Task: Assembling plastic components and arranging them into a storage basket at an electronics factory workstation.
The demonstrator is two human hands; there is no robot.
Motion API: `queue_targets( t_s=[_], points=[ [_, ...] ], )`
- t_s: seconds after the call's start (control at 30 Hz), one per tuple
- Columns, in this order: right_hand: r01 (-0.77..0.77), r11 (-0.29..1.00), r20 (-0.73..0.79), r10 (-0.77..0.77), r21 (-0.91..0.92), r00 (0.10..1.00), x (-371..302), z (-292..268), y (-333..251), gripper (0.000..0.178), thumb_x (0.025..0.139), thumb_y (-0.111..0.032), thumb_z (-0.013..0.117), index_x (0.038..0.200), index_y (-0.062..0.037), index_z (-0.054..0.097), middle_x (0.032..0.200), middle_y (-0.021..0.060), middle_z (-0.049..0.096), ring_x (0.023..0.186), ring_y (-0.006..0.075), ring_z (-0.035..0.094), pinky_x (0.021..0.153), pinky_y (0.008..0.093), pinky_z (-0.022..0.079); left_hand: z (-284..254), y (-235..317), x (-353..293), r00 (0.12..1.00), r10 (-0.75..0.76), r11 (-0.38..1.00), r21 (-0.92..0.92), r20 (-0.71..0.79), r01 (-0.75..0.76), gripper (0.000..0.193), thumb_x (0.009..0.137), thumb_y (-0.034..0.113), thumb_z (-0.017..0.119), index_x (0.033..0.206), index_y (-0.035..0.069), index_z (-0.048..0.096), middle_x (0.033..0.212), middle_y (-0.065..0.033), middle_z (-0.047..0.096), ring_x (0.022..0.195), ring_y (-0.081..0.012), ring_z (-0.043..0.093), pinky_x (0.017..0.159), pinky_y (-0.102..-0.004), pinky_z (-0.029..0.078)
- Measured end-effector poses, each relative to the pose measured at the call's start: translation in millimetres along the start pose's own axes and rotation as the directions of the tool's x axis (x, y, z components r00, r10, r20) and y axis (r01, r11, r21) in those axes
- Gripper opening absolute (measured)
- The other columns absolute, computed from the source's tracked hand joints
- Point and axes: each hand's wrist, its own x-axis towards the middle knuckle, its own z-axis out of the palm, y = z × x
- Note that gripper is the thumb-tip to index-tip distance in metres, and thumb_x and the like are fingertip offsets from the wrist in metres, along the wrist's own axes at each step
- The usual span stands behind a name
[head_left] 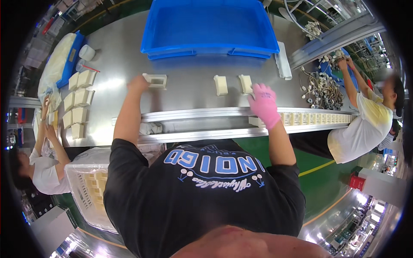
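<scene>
My left hand (138, 84), bare and slightly blurred, is closed at the left end of a cream plastic housing (161, 87) with a rectangular opening, which lies on the steel table. My right hand (263, 103) wears a pink glove. Its fingers are apart, at the lower right edge of an upright cream plastic piece (245, 83); whether they touch it is hard to see. A similar cream piece (221, 86) stands a little to the left of that one.
A big blue bin (211, 50) stands at the table's far side. Several cream pieces (81, 98) sit in rows at left. A metal rail channel (193, 112) crosses in front, with cream parts (314, 118) lined up at right. Wired parts (325, 90) lie heaped near a co-worker (361, 124). Another person (47, 167) works at left beside a white crate (81, 193).
</scene>
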Motion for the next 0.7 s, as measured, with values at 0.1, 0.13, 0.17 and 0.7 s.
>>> queue_targets(
  t_s=[0.1, 0.13, 0.17, 0.7],
  points=[
    [-0.045, 0.986, 0.268, 0.000, 0.162, 0.964, 49.6, 11.9, -26.0, 0.034, 0.073, -0.029, 0.053, 0.093, -0.0025, 0.048, 0.091, 0.0162, 0.057, 0.086, 0.0314, 0.055, 0.073, 0.0408, 0.043, 35.6, -25.0, 36.0, 1.000, 0.020, 0.982, -0.189, 0.009, -0.018, 0.038, 0.065, 0.023, 0.059, 0.097, 0.004, 0.060, 0.089, -0.0188, 0.060, 0.084, -0.0343, 0.058, 0.073, -0.0427, 0.046],
    [-0.045, 0.987, 0.342, -0.010, 0.152, 0.939, 64.2, 23.4, -30.1, 0.036, 0.074, -0.030, 0.053, 0.095, -0.0016, 0.047, 0.091, 0.0171, 0.058, 0.087, 0.0315, 0.056, 0.074, 0.0407, 0.043, 36.4, -17.9, 38.7, 0.999, 0.031, 0.982, -0.186, -0.004, -0.032, 0.038, 0.065, 0.023, 0.059, 0.097, 0.004, 0.060, 0.089, -0.0188, 0.060, 0.084, -0.0343, 0.058, 0.073, -0.0427, 0.046],
    [-0.044, 0.989, 0.416, -0.020, 0.144, 0.909, 74.1, 36.9, -33.3, 0.038, 0.074, -0.030, 0.052, 0.097, -0.0007, 0.046, 0.091, 0.0181, 0.058, 0.087, 0.0316, 0.057, 0.074, 0.0406, 0.043, 36.5, -9.7, 36.6, 0.986, 0.046, 0.947, -0.307, -0.158, -0.094, 0.034, 0.064, 0.019, 0.058, 0.094, 0.003, 0.059, 0.088, -0.0185, 0.060, 0.082, -0.0333, 0.058, 0.070, -0.0408, 0.047],
    [-0.173, 0.976, 0.485, 0.088, 0.134, 0.870, 87.5, 72.7, -62.1, 0.041, 0.072, -0.025, 0.056, 0.101, 0.0000, 0.040, 0.092, 0.0206, 0.057, 0.087, 0.0343, 0.056, 0.074, 0.0383, 0.043, -37.7, 129.0, -62.5, 0.968, 0.252, -0.157, -0.986, 0.009, 0.050, 0.020, 0.084, 0.022, 0.048, 0.097, 0.008, 0.048, 0.073, -0.0031, 0.051, 0.063, -0.0129, 0.050, 0.057, -0.0274, 0.044]
  ],
)
